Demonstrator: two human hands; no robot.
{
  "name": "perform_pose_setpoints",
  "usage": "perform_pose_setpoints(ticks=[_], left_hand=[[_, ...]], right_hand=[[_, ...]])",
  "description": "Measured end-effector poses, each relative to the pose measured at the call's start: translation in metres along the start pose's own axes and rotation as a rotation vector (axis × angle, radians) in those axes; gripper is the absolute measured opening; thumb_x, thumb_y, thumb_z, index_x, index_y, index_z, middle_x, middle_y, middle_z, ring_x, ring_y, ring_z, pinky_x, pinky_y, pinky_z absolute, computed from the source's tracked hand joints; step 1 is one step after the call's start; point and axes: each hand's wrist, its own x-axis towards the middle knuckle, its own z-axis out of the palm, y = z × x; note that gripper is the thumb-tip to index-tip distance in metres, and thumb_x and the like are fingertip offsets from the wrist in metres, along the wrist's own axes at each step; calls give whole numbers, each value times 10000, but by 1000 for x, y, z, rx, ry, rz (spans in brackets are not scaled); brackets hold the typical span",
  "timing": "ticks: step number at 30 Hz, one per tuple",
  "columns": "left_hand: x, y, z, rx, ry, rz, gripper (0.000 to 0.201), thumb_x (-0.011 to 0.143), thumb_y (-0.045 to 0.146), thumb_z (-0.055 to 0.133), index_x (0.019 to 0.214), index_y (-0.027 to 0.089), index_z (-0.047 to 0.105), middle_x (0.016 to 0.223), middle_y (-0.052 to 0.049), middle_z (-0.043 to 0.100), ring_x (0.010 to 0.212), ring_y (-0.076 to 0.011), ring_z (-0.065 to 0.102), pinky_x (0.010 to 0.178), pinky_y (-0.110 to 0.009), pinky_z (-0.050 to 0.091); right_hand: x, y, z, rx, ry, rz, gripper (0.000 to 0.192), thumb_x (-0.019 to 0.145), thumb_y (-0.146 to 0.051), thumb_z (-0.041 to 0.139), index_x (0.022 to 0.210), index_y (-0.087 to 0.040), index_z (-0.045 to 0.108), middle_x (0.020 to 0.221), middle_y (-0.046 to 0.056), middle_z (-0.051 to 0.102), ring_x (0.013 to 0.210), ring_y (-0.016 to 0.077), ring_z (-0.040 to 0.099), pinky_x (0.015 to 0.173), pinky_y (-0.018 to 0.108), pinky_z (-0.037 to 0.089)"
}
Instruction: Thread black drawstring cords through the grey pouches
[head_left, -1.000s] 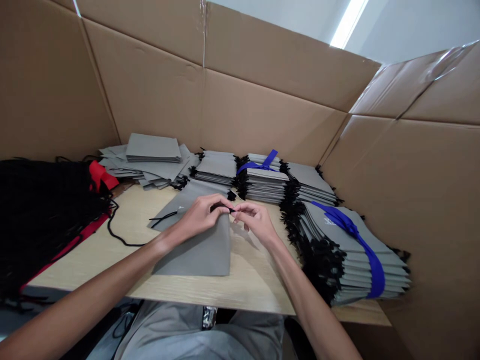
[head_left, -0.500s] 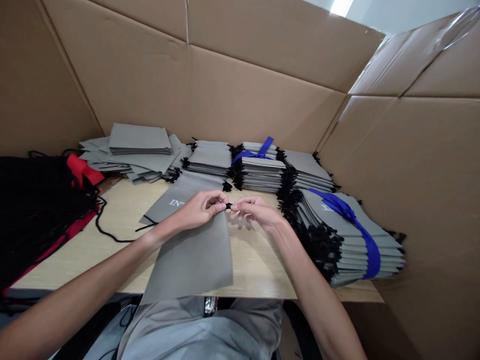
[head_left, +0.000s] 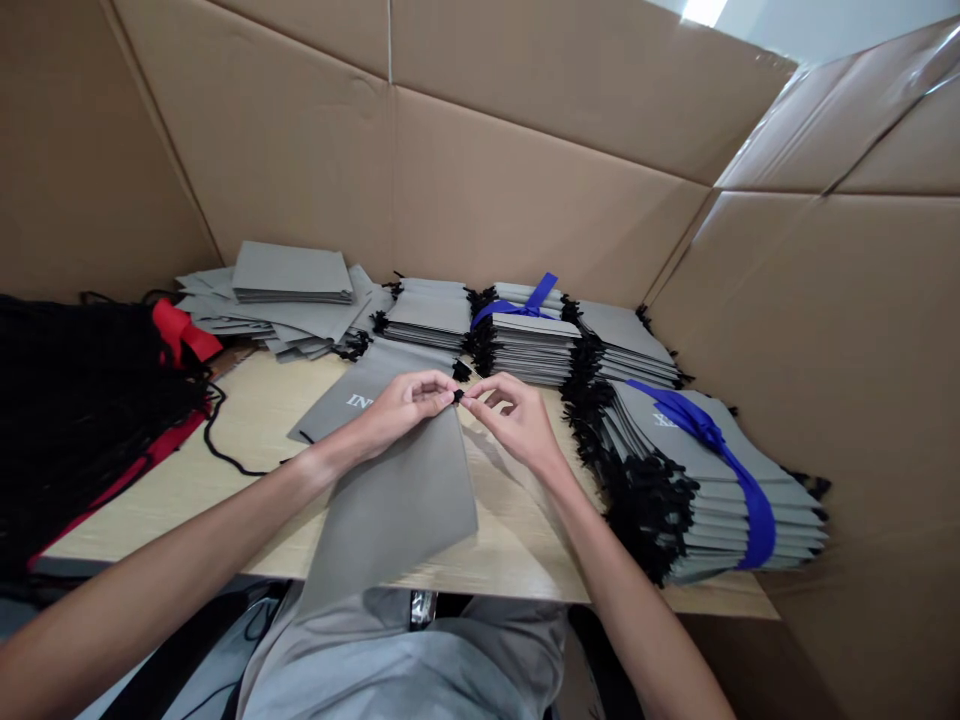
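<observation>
Left hand (head_left: pixel 412 398) pinching black cord (head_left: pixel 458 397), thumb to index, at grey pouch (head_left: pixel 405 500) edge; right hand (head_left: pixel 516 418) fingertips pinching same cord, other fingers curled.

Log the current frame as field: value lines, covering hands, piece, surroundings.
left hand: thumb and fingers pinching black cord
right hand: fingertips at the same cord; grip too small to tell
piece: grey sheet below the left hand, overhanging the table's front edge
left side: heap of black cords, red ribbon
right side: grey stack tied with blue ribbon
back: loose grey pieces, cardboard wall
</observation>
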Motion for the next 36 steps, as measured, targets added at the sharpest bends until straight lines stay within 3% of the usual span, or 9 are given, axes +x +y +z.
perform_pose_setpoints(ticks=[4, 11, 20, 22, 25, 28, 36], left_hand=[[1, 2, 0, 65, 30, 54, 360, 905, 560, 777, 938, 205, 731, 923, -45, 781, 876, -222, 721, 787, -306, 576], [-1, 4, 5, 194, 114, 155, 239, 956, 444, 697, 934, 207, 717, 890, -51, 788, 849, -226, 733, 753, -318, 575], [-5, 3, 9, 384, 175, 234, 125, 981, 312, 683, 964, 211, 754, 888, -45, 818, 784, -212, 754, 691, -304, 564], [-7, 4, 9, 420, 164, 287, 140, 1004, 297, 679, 1065, 209, 768, 990, -58, 840, 805, -207, 772, 739, -313, 601], [-9, 5, 9, 465, 86, 429, 244, 1053, 285, 646, 1251, 223, 774, 1232, -98, 836, 1014, -235, 810, 945, -366, 642], [-10, 6, 6, 500, 34, 535, 269, 1078, 287, 624, 1277, 252, 802, 1274, -91, 835, 1162, -256, 795, 1059, -395, 628], [-6, 10, 0, 499, 31, 435, 222, 1048, 324, 674, 1168, 265, 852, 1147, -65, 871, 1031, -245, 822, 929, -335, 640]], right_hand=[[-2, -1, 1, -96, -11, -58, 177, 913, -388, 763, 923, -223, 828, 968, 60, 791, 755, 163, 688, 619, 255, 487], [-3, 1, 3, -96, -1, -21, 229, 916, -433, 753, 940, -220, 831, 962, 68, 805, 738, 174, 689, 653, 283, 521], [-2, 5, 4, -77, -7, 34, 240, 872, -431, 730, 911, -204, 797, 924, 68, 797, 714, 170, 668, 588, 258, 477], [-2, 6, 4, -48, -8, 49, 239, 863, -427, 722, 905, -201, 784, 918, 65, 794, 725, 171, 665, 595, 257, 473], [-1, 10, 5, -3, -12, 58, 246, 865, -434, 706, 912, -201, 770, 910, 59, 788, 732, 172, 653, 622, 266, 481], [0, 13, 4, -2, -15, 56, 260, 867, -443, 702, 945, -207, 774, 907, 54, 787, 734, 173, 645, 635, 271, 488], [1, 9, -1, -145, 4, 33, 187, 853, -384, 691, 896, -213, 755, 851, 32, 776, 714, 173, 658, 631, 269, 471]])
